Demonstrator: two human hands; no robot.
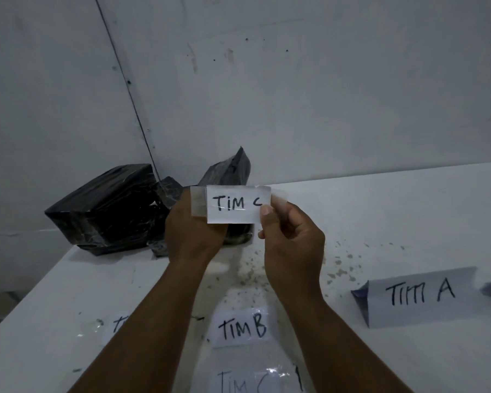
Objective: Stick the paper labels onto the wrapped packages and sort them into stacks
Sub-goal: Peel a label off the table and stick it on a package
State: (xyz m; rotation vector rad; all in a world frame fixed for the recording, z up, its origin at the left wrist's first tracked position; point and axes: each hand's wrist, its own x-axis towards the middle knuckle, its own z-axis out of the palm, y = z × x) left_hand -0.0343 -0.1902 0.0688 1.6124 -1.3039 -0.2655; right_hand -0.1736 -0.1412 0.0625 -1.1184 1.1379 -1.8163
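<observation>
I see both hands raised over the white counter (408, 211), left hand (192, 234) and right hand (292, 239) pinching a taped "TIM C" label (234, 204) by its ends. Black wrapped packages (111, 211) behind. "TIM B" label (241, 327) and "TIM A" sign (420, 296) on the counter.

White label (234, 204), black lettering, black packages (105, 211)

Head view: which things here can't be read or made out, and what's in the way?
- Label on the table at left: text hidden by the left forearm.
- Held "TIM C" label: last letter partly covered by the right hand.
- Small black packages: count unclear behind the left hand.
- Bottom "TIM C" label: cut by the frame edge.
</observation>
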